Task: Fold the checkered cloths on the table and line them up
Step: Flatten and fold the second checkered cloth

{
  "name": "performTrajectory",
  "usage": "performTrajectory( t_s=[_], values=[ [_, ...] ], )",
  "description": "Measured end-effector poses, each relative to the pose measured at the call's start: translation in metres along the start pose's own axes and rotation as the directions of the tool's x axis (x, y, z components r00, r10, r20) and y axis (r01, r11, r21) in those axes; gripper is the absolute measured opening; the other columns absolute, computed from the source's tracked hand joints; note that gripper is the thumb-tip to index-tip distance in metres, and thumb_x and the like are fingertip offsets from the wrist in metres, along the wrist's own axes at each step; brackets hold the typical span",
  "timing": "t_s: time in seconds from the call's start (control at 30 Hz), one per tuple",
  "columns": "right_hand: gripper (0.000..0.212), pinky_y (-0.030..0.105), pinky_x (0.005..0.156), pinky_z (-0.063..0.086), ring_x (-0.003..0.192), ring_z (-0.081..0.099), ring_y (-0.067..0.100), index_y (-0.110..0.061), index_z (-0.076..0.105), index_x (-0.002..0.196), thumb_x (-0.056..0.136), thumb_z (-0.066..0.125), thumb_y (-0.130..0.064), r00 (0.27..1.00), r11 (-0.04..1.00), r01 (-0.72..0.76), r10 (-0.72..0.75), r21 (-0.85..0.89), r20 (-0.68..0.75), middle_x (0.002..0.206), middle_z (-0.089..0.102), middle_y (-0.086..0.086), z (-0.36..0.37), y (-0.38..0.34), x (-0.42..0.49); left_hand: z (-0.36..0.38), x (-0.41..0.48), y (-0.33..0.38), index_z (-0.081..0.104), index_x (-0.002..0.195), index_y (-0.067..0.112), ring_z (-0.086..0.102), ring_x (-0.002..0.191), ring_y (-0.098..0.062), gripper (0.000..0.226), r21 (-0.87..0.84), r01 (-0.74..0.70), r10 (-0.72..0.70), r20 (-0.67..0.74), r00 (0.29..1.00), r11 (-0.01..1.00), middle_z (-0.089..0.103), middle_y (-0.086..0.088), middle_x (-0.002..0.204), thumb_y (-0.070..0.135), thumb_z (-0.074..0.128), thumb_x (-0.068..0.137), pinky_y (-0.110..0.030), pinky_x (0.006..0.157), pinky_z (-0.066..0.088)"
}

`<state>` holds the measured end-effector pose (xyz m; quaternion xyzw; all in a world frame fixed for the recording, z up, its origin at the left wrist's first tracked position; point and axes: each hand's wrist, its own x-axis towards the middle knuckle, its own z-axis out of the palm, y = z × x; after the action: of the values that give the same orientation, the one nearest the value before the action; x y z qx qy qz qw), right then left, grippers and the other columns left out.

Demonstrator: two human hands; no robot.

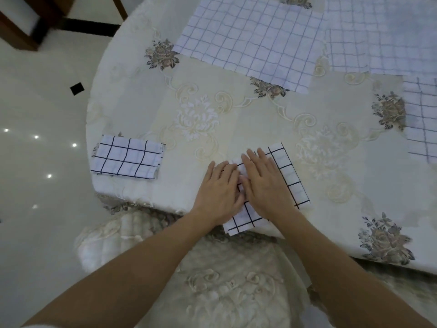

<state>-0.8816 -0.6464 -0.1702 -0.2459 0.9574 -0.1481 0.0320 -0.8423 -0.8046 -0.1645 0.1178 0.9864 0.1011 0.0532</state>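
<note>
A folded white cloth with dark checks (293, 178) lies near the table's front edge, its near corner hanging slightly over it. My left hand (218, 191) and my right hand (266, 179) lie flat on it side by side, fingers straight, pressing it down. Another folded checkered cloth (126, 157) rests at the left edge of the table. An unfolded checkered cloth (250, 41) is spread at the back. More unfolded checkered cloths (378, 39) lie at the back right, and one (422, 119) lies at the right edge.
The round table (236, 110) carries a cream floral tablecloth that hangs over the front edge. Glossy white floor lies to the left. A dark wooden furniture leg (21, 31) stands at the top left.
</note>
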Motion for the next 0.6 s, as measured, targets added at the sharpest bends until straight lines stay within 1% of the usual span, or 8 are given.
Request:
performTrajectory(
  t_s=[0.07,0.1,0.17,0.23,0.3,0.37,0.47,0.6],
  values=[
    [0.058,0.046,0.122,0.022,0.151,0.020,0.029,-0.006,0.033,0.152,0.107,0.019,-0.039,0.998,0.999,0.039,-0.038,-0.018,0.053,0.160,0.030,0.013,0.006,0.000,0.006,0.009,0.000,0.011,0.046,0.142,0.005,0.036,0.141,-0.030,0.055,-0.023,0.109,-0.109,-0.015,0.994,0.994,0.048,-0.012,0.146,0.038,0.033,0.100,-0.049,0.120,0.022],
    [0.059,0.046,0.123,0.020,0.152,0.018,0.028,-0.006,0.029,0.154,0.107,0.018,-0.040,0.996,0.999,0.051,-0.049,-0.015,0.077,0.162,0.027,0.014,0.010,0.003,0.006,0.014,-0.001,0.013,0.042,0.145,0.003,0.032,0.144,-0.030,0.058,-0.016,0.138,-0.138,-0.012,0.990,0.990,0.044,-0.013,0.150,0.039,0.031,0.101,-0.049,0.120,0.021],
    [0.063,0.046,0.123,0.020,0.153,0.015,0.027,-0.006,0.023,0.156,0.106,0.015,-0.043,0.991,0.996,0.077,-0.072,-0.040,0.116,0.163,0.022,0.013,0.017,0.013,0.003,0.025,-0.005,0.015,0.033,0.152,0.004,0.023,0.149,-0.030,0.063,0.033,0.148,-0.148,-0.006,0.989,0.988,0.035,-0.015,0.157,0.044,0.029,0.103,-0.050,0.121,0.019],
    [0.065,0.045,0.123,0.019,0.153,0.011,0.024,-0.007,0.018,0.157,0.106,0.016,-0.046,0.986,0.989,0.106,-0.091,-0.103,0.138,0.165,0.017,0.010,0.021,0.027,-0.001,0.030,-0.007,0.014,0.024,0.157,0.008,0.013,0.153,-0.029,0.067,0.072,0.130,-0.130,-0.008,0.992,0.989,0.022,-0.015,0.163,0.050,0.027,0.104,-0.050,0.122,0.017],
    [0.069,0.044,0.124,0.015,0.154,0.009,0.023,-0.007,0.016,0.158,0.105,0.019,-0.051,0.988,0.986,0.102,-0.084,-0.134,0.133,0.166,0.014,0.010,0.019,0.041,-0.001,0.031,-0.006,0.013,0.016,0.159,0.011,0.004,0.154,-0.028,0.071,0.103,0.117,-0.117,0.000,0.993,0.988,0.008,-0.012,0.167,0.056,0.024,0.104,-0.049,0.123,0.014],
    [0.073,0.043,0.124,0.014,0.154,0.008,0.023,-0.006,0.014,0.158,0.104,0.021,-0.055,0.990,0.985,0.090,-0.071,-0.148,0.125,0.166,0.012,0.010,0.012,0.055,-0.002,0.030,-0.006,0.012,0.009,0.159,0.011,-0.003,0.154,-0.028,0.074,0.131,0.120,-0.125,0.027,0.992,0.984,-0.001,-0.010,0.167,0.058,0.021,0.104,-0.049,0.123,0.013],
    [0.076,0.044,0.124,0.014,0.154,0.006,0.021,-0.007,0.013,0.158,0.103,0.024,-0.058,0.994,0.984,0.050,-0.031,-0.172,0.108,0.167,0.009,0.009,0.003,0.077,-0.004,0.028,-0.006,0.011,0.003,0.160,0.012,-0.009,0.154,-0.027,0.075,0.166,0.115,-0.128,0.069,0.989,0.979,-0.007,-0.009,0.167,0.060,0.017,0.103,-0.049,0.122,0.013],
    [0.080,0.048,0.123,0.014,0.154,0.007,0.021,-0.007,0.012,0.158,0.101,0.023,-0.062,0.994,0.980,-0.008,0.030,-0.197,0.109,0.167,0.008,0.009,-0.001,0.089,-0.003,0.026,-0.006,0.011,0.004,0.160,0.013,-0.008,0.154,-0.026,0.074,0.163,0.117,-0.131,0.076,0.988,0.980,-0.007,-0.009,0.167,0.059,0.018,0.103,-0.049,0.122,0.015]
  ],
)
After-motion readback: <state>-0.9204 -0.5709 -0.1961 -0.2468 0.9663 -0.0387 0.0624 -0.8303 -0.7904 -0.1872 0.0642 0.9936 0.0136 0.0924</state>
